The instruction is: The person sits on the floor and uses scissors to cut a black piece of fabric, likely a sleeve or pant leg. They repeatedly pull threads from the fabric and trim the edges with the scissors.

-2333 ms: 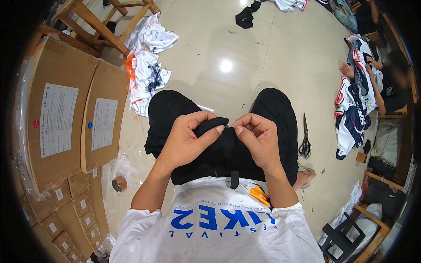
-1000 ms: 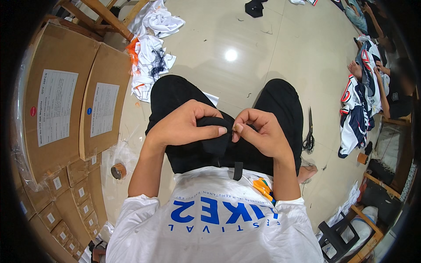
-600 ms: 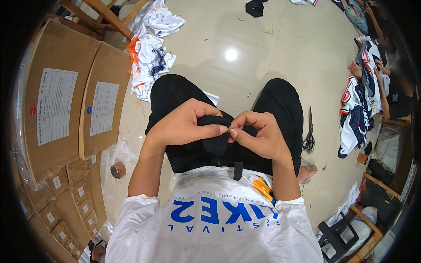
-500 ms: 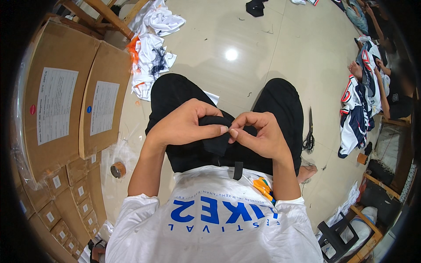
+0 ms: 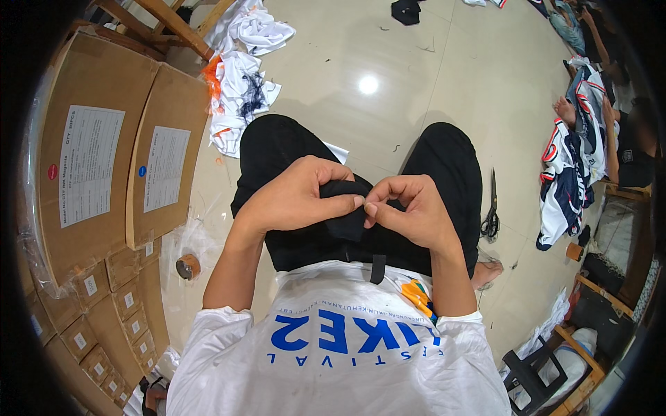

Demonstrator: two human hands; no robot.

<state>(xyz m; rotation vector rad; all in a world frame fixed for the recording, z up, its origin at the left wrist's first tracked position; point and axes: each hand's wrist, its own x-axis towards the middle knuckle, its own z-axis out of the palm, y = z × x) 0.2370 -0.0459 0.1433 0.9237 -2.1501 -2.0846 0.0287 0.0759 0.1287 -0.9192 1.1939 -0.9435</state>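
A small piece of black fabric (image 5: pixel 345 211) is held over my lap, against my black trousers. My left hand (image 5: pixel 295 194) grips it from the left, thumb stretched along its edge. My right hand (image 5: pixel 409 208) pinches the same piece from the right, and the thumb tips of both hands nearly touch in the middle. Most of the fabric is hidden behind my fingers. A short black strap (image 5: pixel 377 269) hangs below it over my white shirt.
Black scissors (image 5: pixel 491 215) lie on the tiled floor to my right. Large cardboard boxes (image 5: pixel 104 152) stand stacked at my left, with a tape roll (image 5: pixel 186 266) beside them. White garments (image 5: pixel 239 83) lie ahead left; another person with printed jerseys (image 5: pixel 569 166) sits at the far right.
Both hands have stayed on the black fabric over my lap. The fingers have drawn closer together, so the thumbs now meet at its middle.
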